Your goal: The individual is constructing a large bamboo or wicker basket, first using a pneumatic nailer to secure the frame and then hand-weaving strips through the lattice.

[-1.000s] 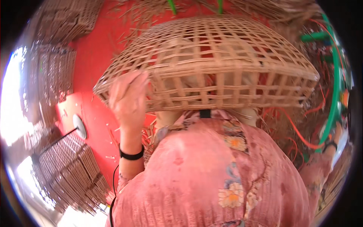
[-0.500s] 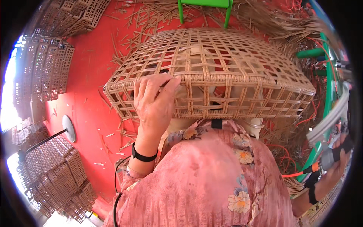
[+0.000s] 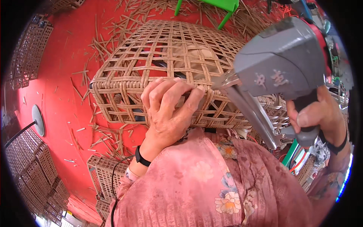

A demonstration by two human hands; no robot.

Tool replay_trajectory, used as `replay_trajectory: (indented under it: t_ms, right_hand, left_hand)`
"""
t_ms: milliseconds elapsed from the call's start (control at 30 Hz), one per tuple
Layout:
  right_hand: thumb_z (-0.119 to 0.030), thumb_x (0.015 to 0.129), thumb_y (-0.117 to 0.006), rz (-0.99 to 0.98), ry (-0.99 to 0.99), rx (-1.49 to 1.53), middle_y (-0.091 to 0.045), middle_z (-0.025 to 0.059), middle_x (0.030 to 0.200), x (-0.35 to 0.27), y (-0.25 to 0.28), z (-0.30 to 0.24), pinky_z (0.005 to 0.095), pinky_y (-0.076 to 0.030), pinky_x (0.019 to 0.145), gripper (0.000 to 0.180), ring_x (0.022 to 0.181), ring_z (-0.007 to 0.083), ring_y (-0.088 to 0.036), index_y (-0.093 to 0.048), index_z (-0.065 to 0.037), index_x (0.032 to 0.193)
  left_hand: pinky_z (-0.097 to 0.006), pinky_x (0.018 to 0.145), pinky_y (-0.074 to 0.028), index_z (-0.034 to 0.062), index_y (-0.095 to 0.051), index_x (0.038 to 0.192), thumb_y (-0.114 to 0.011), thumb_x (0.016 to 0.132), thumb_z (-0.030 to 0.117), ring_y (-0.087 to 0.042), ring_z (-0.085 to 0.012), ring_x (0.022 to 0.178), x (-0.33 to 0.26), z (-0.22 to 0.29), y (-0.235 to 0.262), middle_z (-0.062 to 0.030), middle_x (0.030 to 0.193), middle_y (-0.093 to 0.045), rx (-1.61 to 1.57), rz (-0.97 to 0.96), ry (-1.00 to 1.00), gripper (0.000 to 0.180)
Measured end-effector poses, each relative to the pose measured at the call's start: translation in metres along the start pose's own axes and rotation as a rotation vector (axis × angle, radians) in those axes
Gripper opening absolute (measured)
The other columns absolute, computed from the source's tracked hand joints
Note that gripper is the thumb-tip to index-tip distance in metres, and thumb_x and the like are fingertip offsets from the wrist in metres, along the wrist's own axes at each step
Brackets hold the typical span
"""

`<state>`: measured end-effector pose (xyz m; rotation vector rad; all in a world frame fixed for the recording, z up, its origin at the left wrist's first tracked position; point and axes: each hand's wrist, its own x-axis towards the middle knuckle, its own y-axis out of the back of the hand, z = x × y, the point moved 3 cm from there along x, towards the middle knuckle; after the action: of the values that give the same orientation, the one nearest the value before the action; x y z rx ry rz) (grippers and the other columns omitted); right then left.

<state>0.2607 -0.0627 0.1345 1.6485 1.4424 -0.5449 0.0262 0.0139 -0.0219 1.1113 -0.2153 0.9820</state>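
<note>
A large woven basket (image 3: 124, 84) of tan strips, with an open lattice, lies across my lap. My left hand (image 3: 166, 109) is closed over its thick bound edge, fingers curled onto the strips and the thumb at the edge. In my right hand (image 3: 325, 113) I grip a grey pneumatic staple gun (image 3: 278, 56) by its handle, my fingers around the grip. The gun's metal nose reaches the basket's edge just right of my left thumb; I cannot tell whether it touches. The gun's body hides the basket's far right part.
An orange-red air hose (image 3: 299, 163) runs from the gun's handle. Cut strips (image 3: 109, 49) litter the red floor (image 3: 60, 98). Woven baskets stand stacked (image 3: 30, 162) at the left. A green stool (image 3: 223, 4) stands ahead, and a round grey disc (image 3: 38, 120) on a black rod at left.
My right hand has lifted the staple gun from the far right up to the basket's edge. The basket has shifted slightly left and tilted, my left hand still on its edge.
</note>
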Motion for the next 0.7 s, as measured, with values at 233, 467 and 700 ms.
replay_trajectory:
  t_ms: [233,467,700]
  right_hand:
    - [-0.023,0.050,-0.073,0.019,-0.105,0.009,-0.053,0.0083,0.060,0.032,0.006,-0.012,0.0303,-0.045,0.045,0.077,0.046,0.0196,-0.054,-0.049,0.001,0.120]
    - [-0.022,0.050,-0.072,-0.056,-0.085,0.008,-0.053,0.0091,0.058,0.049,0.012,-0.013,0.0296,-0.044,0.042,0.076,0.044,0.0183,-0.052,-0.050,0.002,0.118]
    - [-0.024,0.050,-0.070,-0.053,-0.087,0.046,-0.053,0.0094,0.057,0.054,0.013,-0.015,0.0284,-0.044,0.041,0.069,0.043,0.0173,-0.052,-0.054,0.006,0.110]
  left_hand:
    - [-0.041,0.094,-0.041,0.0238,-0.070,0.097,-0.074,0.070,0.009,-0.056,-0.0190,0.100,-0.005,-0.002,-0.006,0.0025,0.098,-0.056,0.057,0.068,-0.014,0.031]
    - [-0.036,0.093,-0.040,0.0227,-0.070,0.102,-0.072,0.070,0.016,-0.056,-0.0151,0.099,-0.005,-0.006,-0.007,0.0054,0.101,-0.058,0.085,0.097,-0.078,0.032]
    - [-0.039,0.093,-0.040,0.0248,-0.071,0.098,-0.073,0.069,0.015,-0.056,-0.0159,0.098,-0.005,-0.003,-0.004,0.0054,0.100,-0.057,0.082,0.055,-0.043,0.031]
